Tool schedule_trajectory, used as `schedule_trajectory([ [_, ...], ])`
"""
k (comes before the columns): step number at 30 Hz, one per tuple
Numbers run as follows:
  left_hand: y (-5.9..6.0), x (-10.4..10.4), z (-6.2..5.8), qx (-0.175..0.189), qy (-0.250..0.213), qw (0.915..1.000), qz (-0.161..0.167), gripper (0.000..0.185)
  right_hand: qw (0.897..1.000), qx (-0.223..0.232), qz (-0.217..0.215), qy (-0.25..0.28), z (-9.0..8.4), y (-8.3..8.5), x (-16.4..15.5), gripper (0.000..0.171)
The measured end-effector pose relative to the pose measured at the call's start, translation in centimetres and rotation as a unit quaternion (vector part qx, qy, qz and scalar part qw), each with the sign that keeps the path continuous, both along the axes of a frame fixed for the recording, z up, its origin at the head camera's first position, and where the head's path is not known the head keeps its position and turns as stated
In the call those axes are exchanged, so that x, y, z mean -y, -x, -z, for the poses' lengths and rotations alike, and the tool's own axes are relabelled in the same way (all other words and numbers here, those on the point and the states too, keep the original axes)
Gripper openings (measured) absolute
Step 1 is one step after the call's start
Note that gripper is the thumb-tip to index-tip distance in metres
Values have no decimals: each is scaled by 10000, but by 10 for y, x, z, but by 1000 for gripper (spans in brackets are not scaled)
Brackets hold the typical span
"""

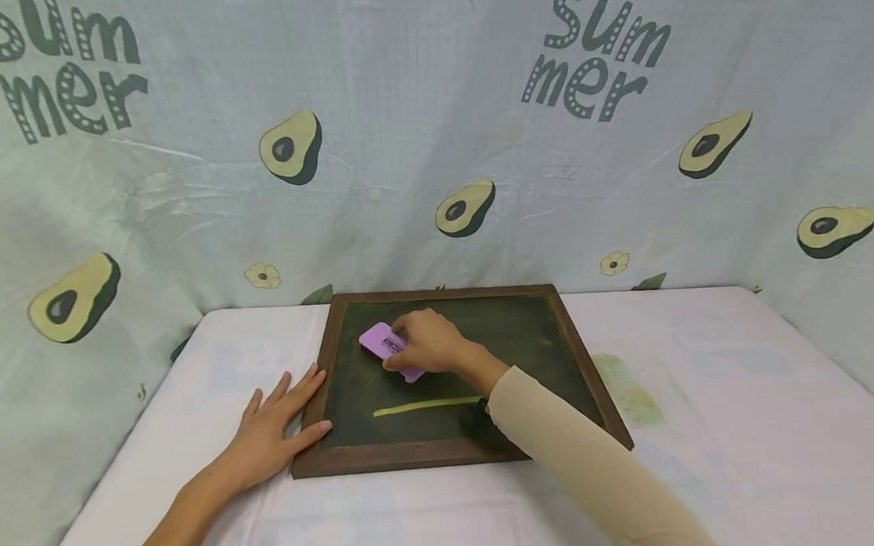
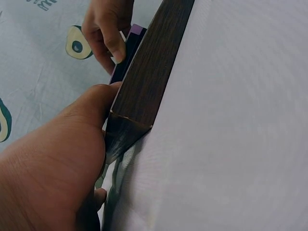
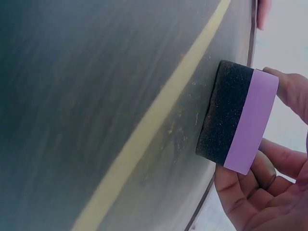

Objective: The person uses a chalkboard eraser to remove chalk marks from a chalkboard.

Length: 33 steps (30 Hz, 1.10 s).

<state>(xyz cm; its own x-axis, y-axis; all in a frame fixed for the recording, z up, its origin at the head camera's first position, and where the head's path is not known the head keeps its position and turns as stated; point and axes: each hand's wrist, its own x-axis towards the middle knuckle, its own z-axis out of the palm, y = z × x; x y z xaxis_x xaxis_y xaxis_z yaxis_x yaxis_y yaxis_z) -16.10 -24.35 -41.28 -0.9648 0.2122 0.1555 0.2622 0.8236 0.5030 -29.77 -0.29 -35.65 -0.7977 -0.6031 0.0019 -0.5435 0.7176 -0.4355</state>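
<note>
Right arm (image 1: 605,475): long beige sleeve reaching to the wrist. Left forearm (image 1: 190,508): bare, no sleeve. Both hands ungloved.

You see a white table cover (image 1: 696,456) stained green at the right, and a far backdrop (image 1: 418,96) printed with avocados

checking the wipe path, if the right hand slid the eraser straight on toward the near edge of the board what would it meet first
Most likely the yellow chalk line, which lies between the purple eraser in the right hand and the chalkboard's near frame.
</note>
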Motion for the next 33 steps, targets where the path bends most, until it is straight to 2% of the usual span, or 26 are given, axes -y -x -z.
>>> schedule_trajectory([
  [7, -1, -1, 1, 38, -63, 10000, -6, 73, 9998, 173, -55, -120, -2, -5, 2, 59],
  [22, 1, -4, -1, -72, -12, 10000, -9, 72, 9968, 361, -706, 72, 1, -11, -9, 53],
  [33, -2, -2, -4, -33, -66, 10000, -29, 73, 9937, 334, -1072, -34, -14, -10, -19, 52],
])
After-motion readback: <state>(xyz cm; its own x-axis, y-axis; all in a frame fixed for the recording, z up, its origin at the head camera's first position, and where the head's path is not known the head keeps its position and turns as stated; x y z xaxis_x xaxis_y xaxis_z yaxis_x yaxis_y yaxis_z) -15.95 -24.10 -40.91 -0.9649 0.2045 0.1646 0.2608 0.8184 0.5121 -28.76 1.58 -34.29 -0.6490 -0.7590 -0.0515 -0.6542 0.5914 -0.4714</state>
